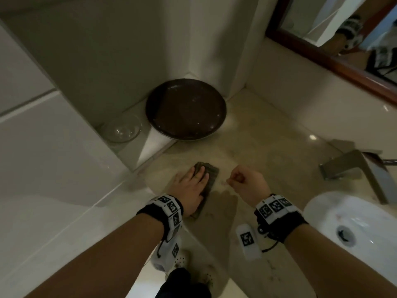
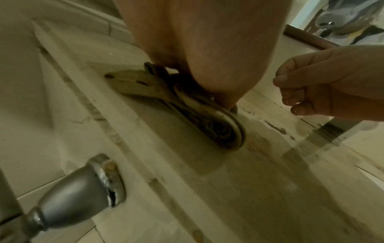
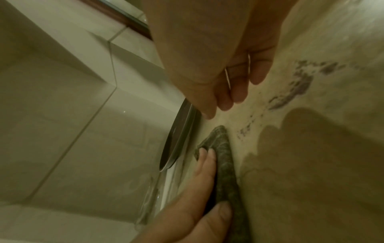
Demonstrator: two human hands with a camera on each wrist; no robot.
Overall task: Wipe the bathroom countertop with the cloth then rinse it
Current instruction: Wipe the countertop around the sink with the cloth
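A dark folded cloth [image 1: 211,176] lies on the beige marble countertop [image 1: 268,151]. My left hand [image 1: 198,179] lies flat on it, its straight fingers pressing it down. From the left wrist, the cloth [image 2: 187,106] shows its folded layers squeezed under the palm. The right wrist view has the left fingers [image 3: 204,162] on the cloth [image 3: 225,157]. My right hand [image 1: 235,179] hovers just right of the cloth with loosely curled fingers and holds nothing; it also shows as the right hand [image 2: 301,92] and the right hand [image 3: 230,92]. A wet patch [image 3: 301,164] darkens the counter beside the cloth.
A dark round dish [image 1: 185,109] and a clear glass bowl [image 1: 123,129] stand in the back corner. A metal faucet [image 1: 354,166] and the white sink [image 1: 343,211] are on the right. A wood-framed mirror [image 1: 322,50] hangs above. White tiled wall [image 1: 53,147] borders the left.
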